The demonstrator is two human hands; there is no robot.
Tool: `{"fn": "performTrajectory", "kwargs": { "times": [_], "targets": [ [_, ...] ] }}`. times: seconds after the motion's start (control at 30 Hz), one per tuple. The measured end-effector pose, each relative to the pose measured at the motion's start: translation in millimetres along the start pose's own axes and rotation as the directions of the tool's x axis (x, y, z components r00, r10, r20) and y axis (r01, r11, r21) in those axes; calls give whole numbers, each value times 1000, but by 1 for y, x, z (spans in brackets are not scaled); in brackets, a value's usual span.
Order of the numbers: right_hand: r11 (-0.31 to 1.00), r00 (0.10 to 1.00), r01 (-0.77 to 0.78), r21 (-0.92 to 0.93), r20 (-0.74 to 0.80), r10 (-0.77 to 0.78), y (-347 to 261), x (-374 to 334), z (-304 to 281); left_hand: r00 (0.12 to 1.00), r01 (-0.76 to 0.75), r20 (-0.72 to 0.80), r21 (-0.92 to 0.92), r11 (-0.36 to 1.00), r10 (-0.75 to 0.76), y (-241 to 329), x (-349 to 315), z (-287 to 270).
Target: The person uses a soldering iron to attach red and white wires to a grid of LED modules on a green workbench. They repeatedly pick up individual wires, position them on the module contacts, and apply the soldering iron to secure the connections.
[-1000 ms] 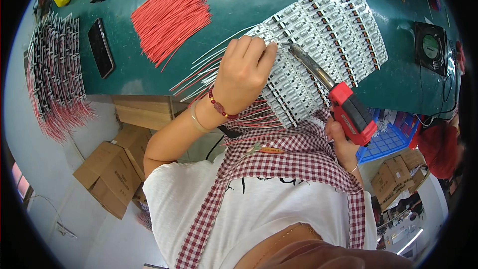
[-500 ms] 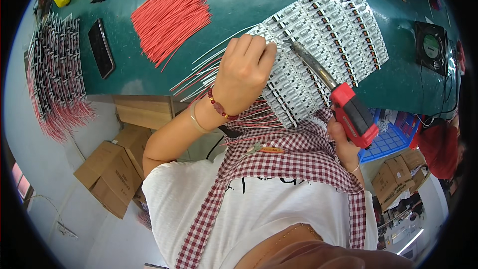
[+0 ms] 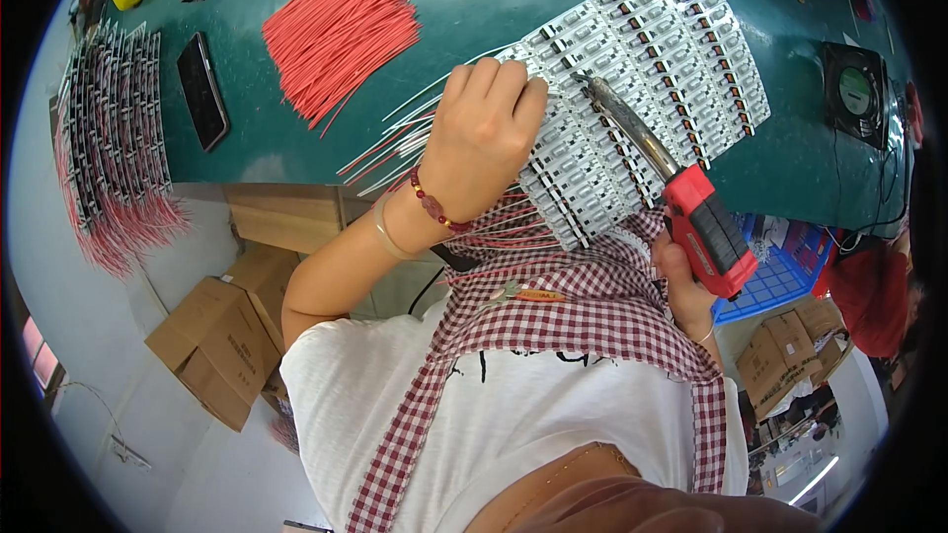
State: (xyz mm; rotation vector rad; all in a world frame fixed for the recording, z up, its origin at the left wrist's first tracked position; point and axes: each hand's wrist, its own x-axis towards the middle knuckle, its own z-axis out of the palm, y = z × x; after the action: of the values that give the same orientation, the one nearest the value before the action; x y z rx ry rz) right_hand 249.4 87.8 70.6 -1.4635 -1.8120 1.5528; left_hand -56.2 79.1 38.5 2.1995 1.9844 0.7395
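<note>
Right grip (image 3: 683,284) wraps the soldering iron (image 3: 709,232) over the circuit panel (image 3: 632,69); whether left grip (image 3: 482,138), at the panel's left side, pinches anything is unclear. Attached-looking wires (image 3: 407,144) trail there; red wires (image 3: 341,35) farther left look unused.

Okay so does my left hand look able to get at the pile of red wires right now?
Probably yes: the pile of red wires lies uncovered on the green table near your left hand, with nothing bulky between. That hand is at the white boards, so it may need to lift away first.
</note>
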Motion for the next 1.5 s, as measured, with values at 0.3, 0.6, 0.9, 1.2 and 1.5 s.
{"fn": "performTrajectory", "kwargs": {
  "times": [0.3,0.6,0.9,1.2,1.5],
  "targets": [
    [999,999,-23,28,42,22,4,-6,-1,998,-34,-58,-92,995,29,8,-10,3],
    [988,997,73,-136,50,-67,12,-3,0,999,-14,-32,-87,996,11,10,-10,3],
    [993,999,31,-111,16,-29,11,-11,-7,1000,7,-14,-100,995,-8,9,-7,2],
    [997,1000,24,-69,18,-23,16,-14,-5,1000,-18,-27,-90,996,16,8,-9,3],
    [990,988,103,-100,125,-90,16,-2,-1,1000,-15,-27,-99,995,12,9,-8,4]
  ]
}}
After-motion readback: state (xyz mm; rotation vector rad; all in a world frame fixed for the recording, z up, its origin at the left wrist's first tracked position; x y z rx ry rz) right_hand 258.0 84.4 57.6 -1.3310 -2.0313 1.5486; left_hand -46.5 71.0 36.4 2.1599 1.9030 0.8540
